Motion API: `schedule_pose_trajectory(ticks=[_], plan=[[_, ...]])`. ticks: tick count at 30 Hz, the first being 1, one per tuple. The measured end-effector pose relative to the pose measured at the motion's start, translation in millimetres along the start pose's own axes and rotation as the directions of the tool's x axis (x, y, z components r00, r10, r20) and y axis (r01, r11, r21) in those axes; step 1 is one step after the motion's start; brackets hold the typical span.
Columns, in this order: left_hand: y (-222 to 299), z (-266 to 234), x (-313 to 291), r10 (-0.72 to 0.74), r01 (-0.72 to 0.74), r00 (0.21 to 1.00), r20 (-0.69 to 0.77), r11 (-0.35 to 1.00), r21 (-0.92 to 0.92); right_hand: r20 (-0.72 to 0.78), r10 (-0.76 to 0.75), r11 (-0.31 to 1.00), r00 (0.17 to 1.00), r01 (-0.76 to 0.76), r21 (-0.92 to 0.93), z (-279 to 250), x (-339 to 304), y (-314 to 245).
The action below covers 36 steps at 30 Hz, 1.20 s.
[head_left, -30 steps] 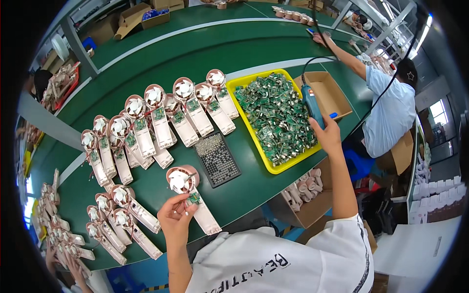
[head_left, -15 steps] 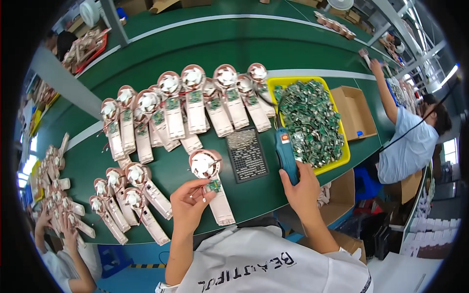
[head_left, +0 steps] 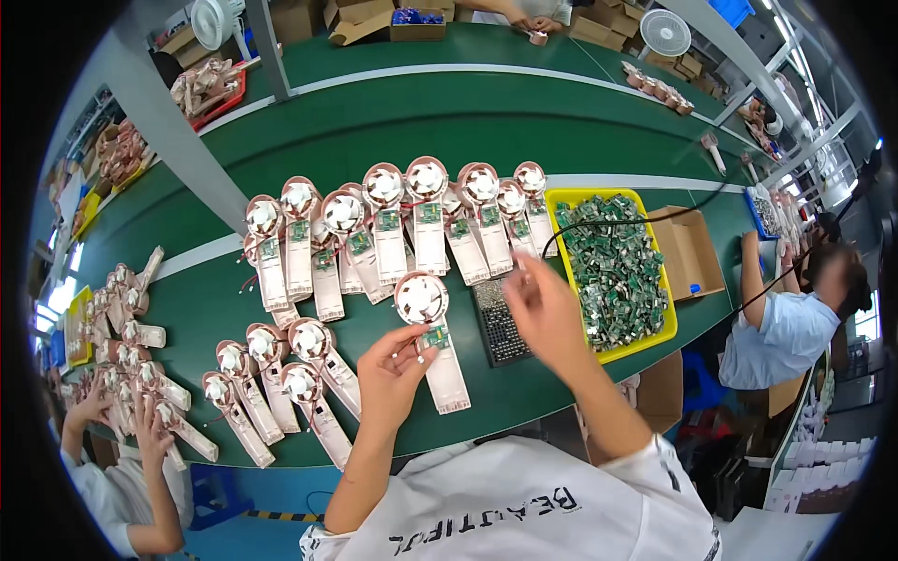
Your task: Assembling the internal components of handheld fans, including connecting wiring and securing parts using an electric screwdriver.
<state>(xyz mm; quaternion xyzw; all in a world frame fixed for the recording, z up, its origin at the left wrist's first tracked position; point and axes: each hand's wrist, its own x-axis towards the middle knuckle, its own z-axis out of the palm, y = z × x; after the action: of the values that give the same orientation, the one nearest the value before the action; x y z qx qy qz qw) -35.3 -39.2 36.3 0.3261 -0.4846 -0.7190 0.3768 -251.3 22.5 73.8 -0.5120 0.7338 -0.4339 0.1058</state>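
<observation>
My left hand [head_left: 391, 374] pinches a small green circuit board [head_left: 436, 337] with thin wires. The board rests against the handle half of a pale pink fan housing [head_left: 449, 385], whose round end holds a white fan wheel [head_left: 421, 299]. My right hand [head_left: 550, 313] is raised over a dark tray of small metal screws [head_left: 500, 332], partly covering it. Its fingers are curled, and what they hold is hidden. A black cord [head_left: 599, 222] runs down to those fingers. No screwdriver body shows.
Several fan housings with boards [head_left: 383, 220] stand in a row behind; others [head_left: 281, 374] lie at the left. A yellow bin of circuit boards [head_left: 672, 327] and a cardboard box [head_left: 687, 248] are at the right. Co-workers sit at both sides, and another person's hands show across the bench.
My right hand has moved up and left over the screw tray; the blue electric screwdriver it held is out of sight. My left hand still pinches the board. The whole view has shifted.
</observation>
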Motion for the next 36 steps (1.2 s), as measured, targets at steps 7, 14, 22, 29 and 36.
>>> schedule_pose_trajectory(ticks=[7,14,22,29,36], plan=[[34.7,-6.6,31.0,0.106,-0.099,0.994,-0.023,0.972,0.215,0.075,-0.258,0.901,0.963,0.268,-0.343,29.0,100.0,59.1],[42.8,21.3,113.5,0.194,-0.202,0.979,0.056,0.926,0.320,-0.073,0.000,0.984,0.997,0.013,0.175,36.9,131.2,77.8],[78.2,22.6,242.8,0.260,-0.253,0.965,0.006,0.931,0.265,-0.360,0.001,0.999,0.933,0.015,0.042,24.0,176.2,63.9],[102.7,2.6,317.4,0.338,-0.358,0.934,0.117,0.866,0.350,-0.479,-0.184,0.983,0.858,0.174,-0.067,26.8,252.8,37.9],[104.5,-50.0,464.6,0.201,-0.210,0.978,0.062,0.919,0.333,-0.433,-0.392,0.920,0.812,0.350,-0.177,119.8,437.0,95.8]])
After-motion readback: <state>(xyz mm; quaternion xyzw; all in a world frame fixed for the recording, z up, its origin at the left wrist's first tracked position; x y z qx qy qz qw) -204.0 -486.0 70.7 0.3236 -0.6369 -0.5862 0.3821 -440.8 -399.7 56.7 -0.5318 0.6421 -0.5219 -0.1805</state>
